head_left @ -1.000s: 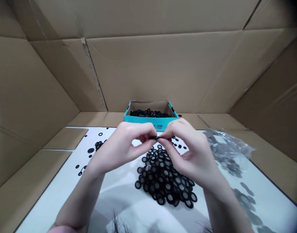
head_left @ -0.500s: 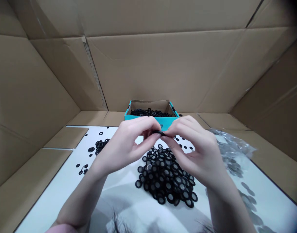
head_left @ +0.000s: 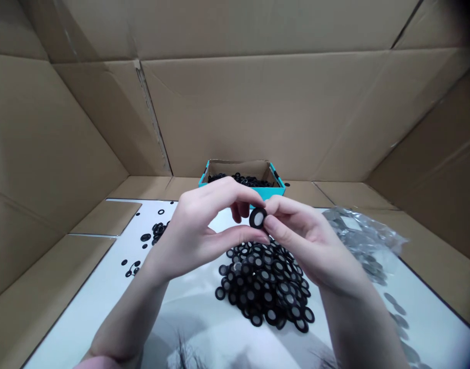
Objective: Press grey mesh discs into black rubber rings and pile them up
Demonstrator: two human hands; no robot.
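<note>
A black rubber washer with a pale grey disc in its centre (head_left: 258, 218) is held up between my hands, its flat face turned towards me. My right hand (head_left: 309, 238) pinches its right edge between thumb and fingers. The thumb and forefinger of my left hand (head_left: 206, 225) are around it, at the lower and upper edges; the other left fingers curl behind. Beneath my hands a heap of similar black washers with grey centres (head_left: 267, 294) lies on the white table (head_left: 188, 297).
At the back stands a turquoise box (head_left: 271, 192) with many black rings inside. Loose black rings (head_left: 158, 230) lie at the left. On the right, a clear plastic bag (head_left: 363, 228) holds grey discs, and more grey discs (head_left: 400, 320) lie in front. Cardboard walls (head_left: 258, 113) surround the table.
The washer has turned from edge-on to face-on. My left thumb and forefinger have spread wider around it, and my right hand has moved slightly lower.
</note>
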